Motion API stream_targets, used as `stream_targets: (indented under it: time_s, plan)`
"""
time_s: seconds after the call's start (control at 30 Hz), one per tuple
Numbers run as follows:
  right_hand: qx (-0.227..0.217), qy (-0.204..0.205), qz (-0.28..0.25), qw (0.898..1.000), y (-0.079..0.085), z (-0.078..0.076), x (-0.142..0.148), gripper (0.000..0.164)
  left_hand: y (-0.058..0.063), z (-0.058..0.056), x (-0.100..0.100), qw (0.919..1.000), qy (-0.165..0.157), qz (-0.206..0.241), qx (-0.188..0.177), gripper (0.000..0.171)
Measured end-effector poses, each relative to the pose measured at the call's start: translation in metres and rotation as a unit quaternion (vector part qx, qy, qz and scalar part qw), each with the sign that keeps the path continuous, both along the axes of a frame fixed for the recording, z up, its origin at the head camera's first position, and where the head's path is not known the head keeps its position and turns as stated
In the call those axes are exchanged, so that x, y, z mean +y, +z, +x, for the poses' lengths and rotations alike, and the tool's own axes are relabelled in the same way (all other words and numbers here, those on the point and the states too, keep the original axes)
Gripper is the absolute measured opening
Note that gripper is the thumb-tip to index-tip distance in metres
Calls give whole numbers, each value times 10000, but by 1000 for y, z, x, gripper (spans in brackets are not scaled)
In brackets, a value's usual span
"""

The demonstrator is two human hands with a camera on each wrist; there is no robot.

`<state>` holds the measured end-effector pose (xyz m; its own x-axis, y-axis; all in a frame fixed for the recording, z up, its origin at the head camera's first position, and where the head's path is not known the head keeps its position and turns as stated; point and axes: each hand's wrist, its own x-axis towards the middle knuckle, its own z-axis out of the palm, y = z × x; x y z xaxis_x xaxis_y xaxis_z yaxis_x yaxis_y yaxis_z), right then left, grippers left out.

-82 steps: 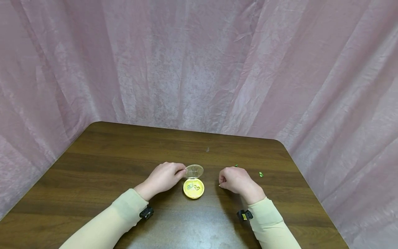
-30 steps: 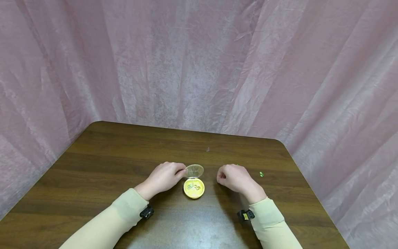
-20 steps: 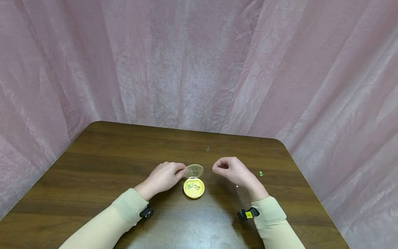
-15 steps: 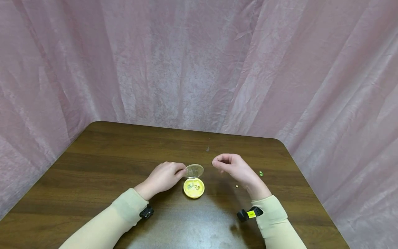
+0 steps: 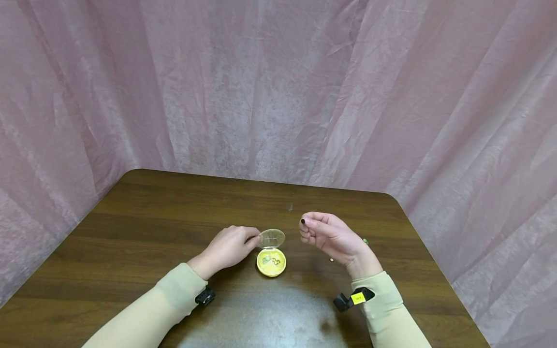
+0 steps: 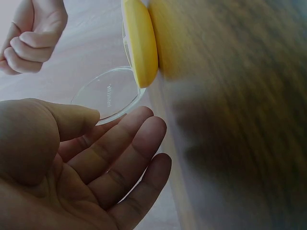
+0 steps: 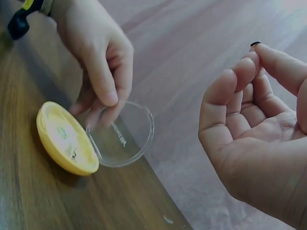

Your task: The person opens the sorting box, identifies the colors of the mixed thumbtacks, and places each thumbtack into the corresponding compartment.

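A round yellow pill box [image 5: 271, 263] with a raised clear lid [image 5: 272, 239] stands on the table. Several small greenish and dark pieces lie in its compartments. My left hand [image 5: 230, 246] pinches the lid's edge between thumb and index finger; the other fingers are loosely bent in the left wrist view. To the right of the box, my right hand [image 5: 328, 237] is raised above the table, palm partly turned up. At its thumb and index fingertips it holds a small dark round piece [image 7: 255, 43], too small to tell its kind.
A small pale round piece [image 5: 331, 260] lies on the wooden table [image 5: 196, 193] below the right hand. Small green pieces [image 5: 365, 240] lie beyond the right wrist, partly hidden. A pink curtain [image 5: 261, 96] hangs behind the table.
My right hand has lifted off the table and turned its palm upward, with the dark piece at its fingertips. The pale piece has come into view. My left hand stays at the lid.
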<state>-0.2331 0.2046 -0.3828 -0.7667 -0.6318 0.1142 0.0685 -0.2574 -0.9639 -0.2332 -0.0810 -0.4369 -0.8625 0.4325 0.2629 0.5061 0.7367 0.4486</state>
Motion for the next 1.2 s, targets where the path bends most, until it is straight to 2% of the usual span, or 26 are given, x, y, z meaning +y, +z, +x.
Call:
stream_targets:
  time_s: [0.23,0.63,0.73,0.8,0.83,0.87,0.9,0.93,1.0,1.03,1.1,1.17,1.2]
  plan:
    - [-124,276,-301,9991,5,2,1,18,-1,0,0,10000,-1,2,-34,19]
    - [-89,473,-352,9982,8,2,2,18,0,-2,1,10000,6,-23,50,18]
    - [89,197,78,9997,7,3,1,14,0,-1,1,10000,15,-15,50,17]
    - [447,-159,810,9956,6,3,-1,10,0,-1,2,10000,17,-19,68,17]
    - [668,-355,1298,9886,6,4,-3,12,1,-1,2,10000,13,-16,72,17]
    - [939,-550,1863,9765,6,5,-5,15,1,-1,2,10000,8,-11,75,16]
    - [1235,-716,2439,9592,5,6,-8,17,1,-1,2,10000,-1,-7,87,16]
    - [1554,-845,2993,9376,3,7,-12,18,1,-1,2,10000,-7,0,97,16]
    - [2233,-1028,3939,8856,-1,10,-20,14,1,-1,2,9999,-9,5,110,15]
    - [2590,-1088,4336,8562,-4,12,-24,11,1,-1,2,9999,-10,7,114,15]
    - [3224,-1181,4887,8021,-10,14,-32,6,0,-1,2,9999,-3,-12,137,15]
    - [3746,-1237,5211,7568,-17,17,-39,6,0,-1,2,9999,-9,-23,153,15]
    - [3935,-1255,5318,7393,-20,18,-42,6,0,-1,2,9999,-13,-27,162,15]
